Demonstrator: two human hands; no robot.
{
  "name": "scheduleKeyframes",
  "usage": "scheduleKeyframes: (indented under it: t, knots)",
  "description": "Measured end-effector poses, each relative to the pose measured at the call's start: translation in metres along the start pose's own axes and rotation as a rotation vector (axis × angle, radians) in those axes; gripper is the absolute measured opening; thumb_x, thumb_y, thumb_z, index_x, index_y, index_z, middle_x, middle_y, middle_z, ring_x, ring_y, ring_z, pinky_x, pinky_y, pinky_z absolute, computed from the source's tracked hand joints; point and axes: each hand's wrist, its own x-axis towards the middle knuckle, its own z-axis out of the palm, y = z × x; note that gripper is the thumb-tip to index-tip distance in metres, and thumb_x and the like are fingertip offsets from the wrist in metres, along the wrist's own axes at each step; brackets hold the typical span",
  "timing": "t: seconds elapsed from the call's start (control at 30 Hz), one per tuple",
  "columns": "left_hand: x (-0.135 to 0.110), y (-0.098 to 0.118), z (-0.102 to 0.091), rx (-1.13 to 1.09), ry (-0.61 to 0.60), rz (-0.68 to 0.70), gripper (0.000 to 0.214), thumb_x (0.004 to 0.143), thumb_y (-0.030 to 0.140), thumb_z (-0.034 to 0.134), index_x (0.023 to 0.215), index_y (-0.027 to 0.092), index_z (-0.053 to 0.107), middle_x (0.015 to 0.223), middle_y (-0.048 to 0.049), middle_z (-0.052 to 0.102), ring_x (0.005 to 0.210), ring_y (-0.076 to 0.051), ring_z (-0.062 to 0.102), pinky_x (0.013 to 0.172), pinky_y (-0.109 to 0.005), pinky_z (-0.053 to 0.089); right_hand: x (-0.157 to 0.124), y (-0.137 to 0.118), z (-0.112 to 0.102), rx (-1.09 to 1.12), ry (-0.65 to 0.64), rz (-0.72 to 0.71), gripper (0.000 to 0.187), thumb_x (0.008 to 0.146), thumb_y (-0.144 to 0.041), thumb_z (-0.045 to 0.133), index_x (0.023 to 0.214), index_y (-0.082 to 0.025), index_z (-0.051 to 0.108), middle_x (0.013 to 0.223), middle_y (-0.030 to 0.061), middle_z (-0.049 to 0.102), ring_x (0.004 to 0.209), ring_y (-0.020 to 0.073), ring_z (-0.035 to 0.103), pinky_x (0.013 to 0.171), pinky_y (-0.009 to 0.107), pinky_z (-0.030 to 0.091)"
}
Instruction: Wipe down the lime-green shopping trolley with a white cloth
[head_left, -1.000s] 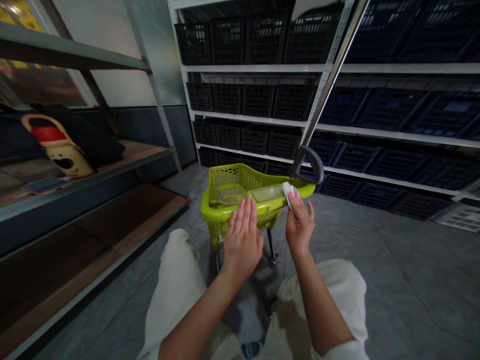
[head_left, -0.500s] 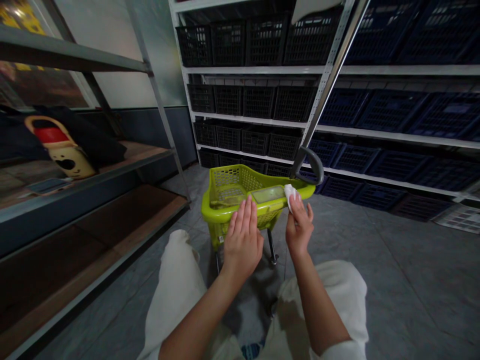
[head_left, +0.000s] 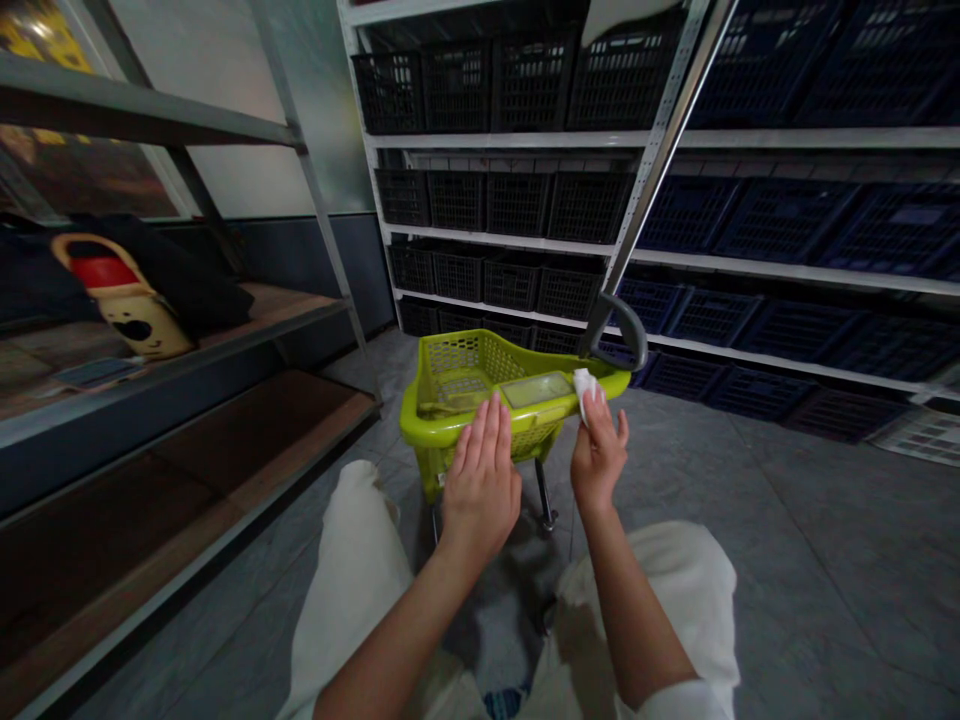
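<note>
Pinching a white tissue (head_left: pixel 585 392) between its fingers (head_left: pixel 596 425), the right hand (head_left: pixel 598 450) sits right at the rim of a lime-green wheeled basket (head_left: pixel 420 425), just beside its clear panel (head_left: pixel 536 390). Left hand (head_left: pixel 481 495) up flat, fingers (head_left: pixel 487 430) pressed together, in front of the basket, though from up here I can't quite tell if it's touching. Dark crates (head_left: pixel 457 95) fill the white shelving (head_left: pixel 525 140) behind.

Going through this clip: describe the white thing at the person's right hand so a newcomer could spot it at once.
In front of shelves of dark plastic crates stands a lime-green basket trolley. At its rim, just before the curved grey handle, the right hand pinches a small white wad of tissue or cloth, the one soft white thing against the green plastic.
</note>
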Motion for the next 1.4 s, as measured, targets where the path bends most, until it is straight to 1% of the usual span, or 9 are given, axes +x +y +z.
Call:
scheduleKeyframes:
  t: [0.1, 0.23, 0.3, 0.47, 0.57, 0.8, 1.03, 1.23, 1.4]
  knots:
    - [0.001, 0.003, 0.003, -0.001, 0.0, -0.011, 0.076, 0.092, 0.02, 0.044, 0.159, 0.003, 0.013, 0.166, -0.0134, 0.02, 0.155, -0.024, 0.02, 0.125, -0.042, 0.022, -0.001, -0.015, 0.001, -0.014, -0.015, 0.03, 0.058, 0.095, -0.012, 0.035, 0.149, -0.031, 0.047, 0.146, 0.0097, 0.057, 0.14, 0.023, 0.05, 0.118, 0.055, 0.028]
    - [0.0, 0.001, 0.003, 0.008, 0.0, -0.01, 0.075, 0.092, 0.021, 0.043, 0.159, 0.004, 0.014, 0.166, -0.0141, 0.021, 0.155, -0.026, 0.018, 0.125, -0.044, 0.022, -0.006, -0.051, -0.008, 0.072, -0.314, -0.282, 0.061, 0.093, -0.011, 0.04, 0.151, -0.029, 0.042, 0.148, 0.0079, 0.056, 0.144, 0.0204, 0.044, 0.121, 0.048, 0.026]
    - [-0.001, -0.001, 0.001, 0.007, -0.004, -0.003, 0.075, 0.093, 0.02, 0.043, 0.159, 0.004, 0.012, 0.166, -0.0138, 0.021, 0.155, -0.025, 0.018, 0.125, -0.044, 0.022, -0.005, -0.051, -0.012, 0.083, -0.361, -0.344, 0.062, 0.092, -0.01, 0.042, 0.151, -0.029, 0.042, 0.148, 0.0078, 0.056, 0.143, 0.0205, 0.045, 0.122, 0.049, 0.023]
    - [0.0, -0.003, -0.001, 0.0, -0.012, 0.018, 0.075, 0.092, 0.019, 0.043, 0.159, 0.003, 0.013, 0.166, -0.0135, 0.02, 0.155, -0.024, 0.02, 0.125, -0.041, 0.021, 0.006, -0.008, -0.006, 0.029, -0.094, -0.105, 0.057, 0.095, -0.011, 0.039, 0.146, -0.033, 0.049, 0.143, 0.0076, 0.061, 0.137, 0.0222, 0.053, 0.119, 0.053, 0.025]
    - [0.002, 0.001, 0.001, -0.002, -0.007, 0.002, 0.074, 0.091, 0.019, 0.044, 0.158, 0.002, 0.017, 0.166, -0.0139, 0.021, 0.154, -0.026, 0.021, 0.125, -0.042, 0.022, 0.008, -0.007, -0.002, 0.012, 0.015, 0.066, 0.056, 0.095, -0.012, 0.036, 0.145, -0.034, 0.051, 0.141, 0.0084, 0.062, 0.136, 0.0238, 0.055, 0.115, 0.055, 0.031]
    - [0.0, -0.004, 0.001, -0.001, -0.008, -0.003, 0.073, 0.092, 0.018, 0.041, 0.159, 0.004, 0.015, 0.166, -0.0136, 0.021, 0.155, -0.026, 0.02, 0.125, -0.044, 0.022, 0.008, -0.06, -0.019, 0.049, -0.369, -0.281, 0.059, 0.093, -0.008, 0.04, 0.148, -0.028, 0.045, 0.147, 0.0067, 0.057, 0.142, 0.0184, 0.047, 0.12, 0.045, 0.023]
    - [0.0, -0.003, 0.001, -0.004, 0.008, -0.006, 0.077, 0.092, 0.019, 0.042, 0.159, 0.005, 0.008, 0.166, -0.014, 0.021, 0.154, -0.025, 0.022, 0.125, -0.043, 0.021, 0.025, -0.042, -0.014, -0.049, -0.148, -0.061, 0.051, 0.09, -0.007, 0.04, 0.131, -0.029, 0.061, 0.134, 0.0044, 0.068, 0.131, 0.0212, 0.058, 0.117, 0.049, 0.024]
    - [-0.001, -0.001, 0.004, 0.006, 0.042, -0.015, 0.076, 0.095, 0.02, 0.038, 0.159, 0.007, -0.001, 0.165, -0.0137, 0.025, 0.154, -0.025, 0.024, 0.124, -0.042, 0.023, 0.02, -0.077, -0.019, 0.039, -0.405, -0.241, 0.053, 0.091, -0.008, 0.04, 0.139, -0.026, 0.056, 0.143, 0.0051, 0.061, 0.138, 0.0173, 0.052, 0.119, 0.041, 0.023]
    - [-0.002, -0.003, 0.002, -0.015, 0.009, -0.008, 0.077, 0.093, 0.02, 0.042, 0.159, 0.004, 0.006, 0.166, -0.0143, 0.021, 0.154, -0.026, 0.021, 0.125, -0.043, 0.02, 0.035, -0.032, -0.022, -0.016, -0.232, -0.068, 0.046, 0.091, -0.009, 0.04, 0.126, -0.028, 0.064, 0.132, 0.005, 0.069, 0.128, 0.0206, 0.061, 0.116, 0.049, 0.024]
